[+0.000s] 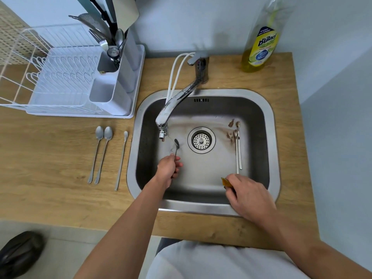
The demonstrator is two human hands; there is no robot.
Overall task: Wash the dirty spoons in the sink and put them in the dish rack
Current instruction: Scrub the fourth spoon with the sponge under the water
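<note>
My left hand (168, 169) is shut on a spoon (176, 147), holding it bowl-up just below the tap spout (163, 130) inside the steel sink (203, 208). My right hand (248, 196) grips a yellow-brown sponge (226, 183) at the sink's front right. Two dirty long spoons (238, 150) lie side by side on the right of the sink floor, with brown smears around their bowls. Three spoons (106, 156) lie in a row on the wooden counter left of the sink. The white dish rack (60, 77) stands at the back left.
The rack's cutlery holder (112, 57) holds several utensils. A yellow dish soap bottle (261, 41) stands at the back right of the counter. The drain strainer (201, 139) sits mid-sink. A dark bag (20, 252) lies on the floor at the lower left.
</note>
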